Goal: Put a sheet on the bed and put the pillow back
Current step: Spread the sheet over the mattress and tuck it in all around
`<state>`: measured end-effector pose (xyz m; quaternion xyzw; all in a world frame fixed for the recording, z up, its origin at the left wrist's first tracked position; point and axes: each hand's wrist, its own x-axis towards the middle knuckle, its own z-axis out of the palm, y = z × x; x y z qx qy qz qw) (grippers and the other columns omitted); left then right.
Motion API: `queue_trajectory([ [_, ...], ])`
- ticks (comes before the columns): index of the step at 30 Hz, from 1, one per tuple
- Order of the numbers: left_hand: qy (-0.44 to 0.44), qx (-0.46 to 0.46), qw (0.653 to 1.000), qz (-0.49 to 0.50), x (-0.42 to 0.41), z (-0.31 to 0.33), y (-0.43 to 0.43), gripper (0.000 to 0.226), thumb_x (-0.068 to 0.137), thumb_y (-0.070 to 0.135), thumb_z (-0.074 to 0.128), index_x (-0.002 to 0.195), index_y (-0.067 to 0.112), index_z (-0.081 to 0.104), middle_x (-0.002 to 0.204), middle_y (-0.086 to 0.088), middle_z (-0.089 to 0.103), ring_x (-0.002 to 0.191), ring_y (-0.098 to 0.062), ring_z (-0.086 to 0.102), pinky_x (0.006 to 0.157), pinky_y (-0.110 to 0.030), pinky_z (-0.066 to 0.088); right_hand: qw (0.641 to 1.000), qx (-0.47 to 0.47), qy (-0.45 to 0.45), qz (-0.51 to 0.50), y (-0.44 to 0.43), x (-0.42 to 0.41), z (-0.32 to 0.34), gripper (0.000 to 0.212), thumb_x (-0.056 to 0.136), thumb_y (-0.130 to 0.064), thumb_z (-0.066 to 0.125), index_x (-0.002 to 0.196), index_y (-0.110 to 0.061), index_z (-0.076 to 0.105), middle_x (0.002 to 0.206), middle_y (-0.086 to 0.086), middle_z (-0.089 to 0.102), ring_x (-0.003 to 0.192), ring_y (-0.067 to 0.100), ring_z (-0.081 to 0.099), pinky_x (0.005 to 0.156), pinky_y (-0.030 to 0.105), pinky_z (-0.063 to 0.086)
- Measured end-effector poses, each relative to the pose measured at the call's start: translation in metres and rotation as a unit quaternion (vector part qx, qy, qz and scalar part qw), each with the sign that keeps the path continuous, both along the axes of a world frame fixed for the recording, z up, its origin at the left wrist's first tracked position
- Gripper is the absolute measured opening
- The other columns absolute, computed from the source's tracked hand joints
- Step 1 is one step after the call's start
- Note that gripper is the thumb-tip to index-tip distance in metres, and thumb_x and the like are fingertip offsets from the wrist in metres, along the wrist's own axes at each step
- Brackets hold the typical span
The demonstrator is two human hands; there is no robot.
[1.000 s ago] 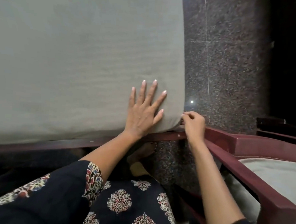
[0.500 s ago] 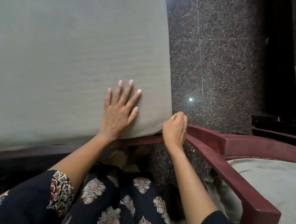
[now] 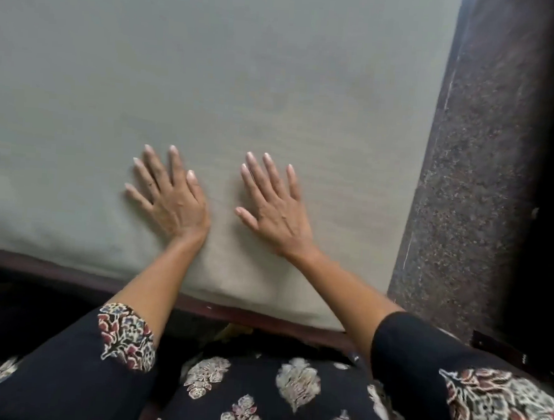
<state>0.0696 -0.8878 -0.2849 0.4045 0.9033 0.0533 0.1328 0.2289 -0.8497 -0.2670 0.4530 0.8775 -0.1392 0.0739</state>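
1. Two flat palms, left hand (image 3: 172,200) and right hand (image 3: 275,209), fingers spread and gripping nothing, rest mid-frame on the sheet (image 3: 212,76).
2. Sheet covers upper left; pressing likely smooths it.
3. No pillow in view.

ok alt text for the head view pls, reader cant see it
A person's left hand and right hand lie flat, fingers spread, side by side on a smooth grey-green sheet near the bed's front edge. A dark wooden bed frame runs below, speckled stone floor shows at right, and floral-print sleeves fill the bottom.
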Motion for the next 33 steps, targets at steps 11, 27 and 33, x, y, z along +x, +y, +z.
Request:
queue_trajectory([
  [11, 0.012, 0.008, 1.000, 0.015, 0.002, -0.007, -0.002, 0.052, 0.099, 0.035, 0.026, 0.150, 0.027, 0.017, 0.159, -0.006, 0.009, 0.146, -0.030, 0.008, 0.115, -0.053, 0.005, 0.978, -0.171, -0.109, 0.044, 0.032, -0.005, -0.002, 0.073, 0.093, -0.064, 0.019, 0.145, -0.034, -0.022, 0.140, -0.013, -0.044, 0.133, 0.015, -0.040, 0.107, 0.049, -0.025],
  [27, 0.018, 0.012, 0.993, 0.120, 0.088, 0.005, -0.039, 0.053, 0.096, 0.035, 0.030, 0.147, 0.021, 0.031, 0.157, -0.007, 0.018, 0.145, -0.032, 0.014, 0.114, -0.052, 0.005, 0.962, -0.261, -0.045, 0.068, 0.042, 0.004, -0.003, 0.075, 0.093, -0.063, 0.024, 0.136, -0.035, -0.031, 0.133, -0.014, -0.052, 0.125, 0.016, -0.050, 0.096, 0.045, -0.039],
  [33, 0.022, -0.012, 0.968, 0.248, 0.165, 0.003, -0.040, 0.055, 0.096, 0.037, 0.029, 0.147, 0.017, 0.029, 0.157, -0.012, 0.015, 0.144, -0.038, 0.009, 0.111, -0.059, 0.004, 0.945, -0.311, -0.024, 0.098, 0.052, 0.009, -0.002, 0.084, 0.091, -0.062, 0.035, 0.145, -0.032, -0.022, 0.131, -0.013, -0.053, 0.124, 0.016, -0.051, 0.092, 0.045, -0.040],
])
